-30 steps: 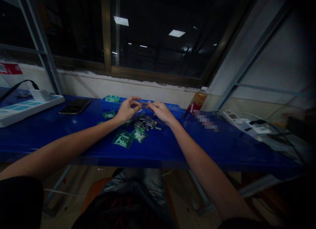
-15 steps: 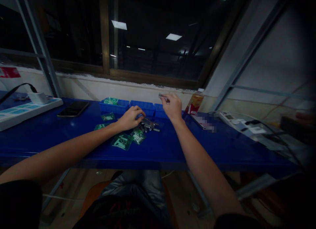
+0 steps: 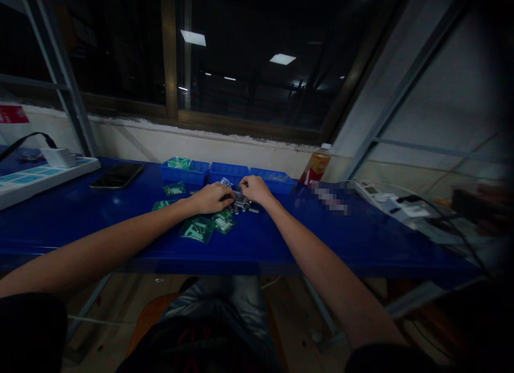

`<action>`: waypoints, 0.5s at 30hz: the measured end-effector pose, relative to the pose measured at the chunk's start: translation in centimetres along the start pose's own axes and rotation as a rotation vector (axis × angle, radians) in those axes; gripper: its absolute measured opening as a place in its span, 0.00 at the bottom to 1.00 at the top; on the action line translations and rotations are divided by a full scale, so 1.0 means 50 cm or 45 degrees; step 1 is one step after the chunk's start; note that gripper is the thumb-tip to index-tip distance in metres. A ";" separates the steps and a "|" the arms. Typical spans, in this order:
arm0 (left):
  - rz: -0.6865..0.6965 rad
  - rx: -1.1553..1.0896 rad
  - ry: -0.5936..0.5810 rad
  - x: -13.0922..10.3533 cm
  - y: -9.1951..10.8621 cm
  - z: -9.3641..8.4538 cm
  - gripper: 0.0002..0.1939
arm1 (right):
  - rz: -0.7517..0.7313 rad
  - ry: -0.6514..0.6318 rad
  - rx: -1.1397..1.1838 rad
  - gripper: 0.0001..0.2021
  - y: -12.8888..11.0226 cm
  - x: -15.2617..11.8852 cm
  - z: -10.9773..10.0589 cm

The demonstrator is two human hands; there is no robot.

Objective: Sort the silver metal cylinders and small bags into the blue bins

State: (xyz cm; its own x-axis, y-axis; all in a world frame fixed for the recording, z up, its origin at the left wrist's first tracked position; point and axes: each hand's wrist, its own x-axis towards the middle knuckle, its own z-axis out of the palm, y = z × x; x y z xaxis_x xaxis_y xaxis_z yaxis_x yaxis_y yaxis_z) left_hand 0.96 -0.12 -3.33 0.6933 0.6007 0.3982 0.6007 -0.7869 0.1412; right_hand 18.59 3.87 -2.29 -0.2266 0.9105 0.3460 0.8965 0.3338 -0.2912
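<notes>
My left hand (image 3: 214, 198) is closed with its fingertips at the left side of a pile of small metal cylinders (image 3: 243, 207). Across from it, my right hand (image 3: 254, 188) has its fingers pinched together just above the same pile. Something clear and shiny shows between the two hands, too small and dim to name. Green printed plastic packets (image 3: 197, 229) lie in front of and left of my left hand, with white shapes visible on them. Behind the hands stands a row of blue bins (image 3: 185, 176); the left one holds a green packet.
A dark phone (image 3: 117, 176) and a white power strip (image 3: 48, 181) lie to the left. On the right are a bottle with a red label (image 3: 316, 166), a blurred-out flat item (image 3: 331, 197) and another power strip with cables (image 3: 385, 204). The window wall closes off the back.
My right hand has come down and left from above the right bin to the metal pile, near my left hand. My left hand has shifted slightly lower.
</notes>
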 end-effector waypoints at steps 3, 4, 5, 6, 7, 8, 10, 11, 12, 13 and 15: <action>-0.183 -0.247 0.044 0.004 0.000 0.002 0.11 | 0.035 0.117 0.441 0.07 0.012 -0.004 -0.029; -0.270 -0.346 0.095 0.006 -0.002 0.003 0.12 | 0.040 0.102 0.605 0.07 0.012 -0.008 -0.040; -0.352 -0.440 0.162 0.008 -0.005 0.005 0.13 | 0.042 0.075 0.744 0.07 0.010 -0.013 -0.049; -0.416 -0.530 0.232 0.010 -0.009 0.007 0.15 | 0.041 0.048 0.851 0.06 0.006 -0.017 -0.056; -0.461 -0.622 0.290 0.011 -0.012 0.008 0.16 | 0.037 0.026 0.923 0.06 0.000 -0.022 -0.059; -0.492 -0.720 0.329 0.013 -0.015 0.009 0.16 | 0.032 0.011 0.966 0.06 -0.006 -0.026 -0.060; -0.521 -0.929 0.346 0.014 -0.017 0.008 0.15 | 0.007 -0.020 0.999 0.05 -0.020 -0.031 -0.056; -0.529 -1.031 0.336 0.014 -0.017 0.006 0.13 | -0.015 -0.028 1.002 0.05 -0.027 -0.033 -0.052; -0.538 -1.125 0.330 0.014 -0.015 0.004 0.12 | -0.042 -0.029 0.999 0.05 -0.033 -0.034 -0.049; -0.548 -1.212 0.336 0.014 -0.013 0.001 0.10 | -0.071 -0.030 0.994 0.06 -0.037 -0.035 -0.046; -0.571 -1.368 0.390 0.013 -0.009 -0.005 0.07 | -0.124 -0.041 0.985 0.06 -0.042 -0.037 -0.045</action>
State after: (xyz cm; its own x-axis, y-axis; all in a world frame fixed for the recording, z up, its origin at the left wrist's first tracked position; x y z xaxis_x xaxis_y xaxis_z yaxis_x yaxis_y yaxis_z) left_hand 1.04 0.60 -2.89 0.2968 0.9071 0.2985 0.0249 -0.3198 0.9472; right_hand 17.96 0.93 -0.31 -0.3123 0.8710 0.3792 0.3541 0.4771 -0.8043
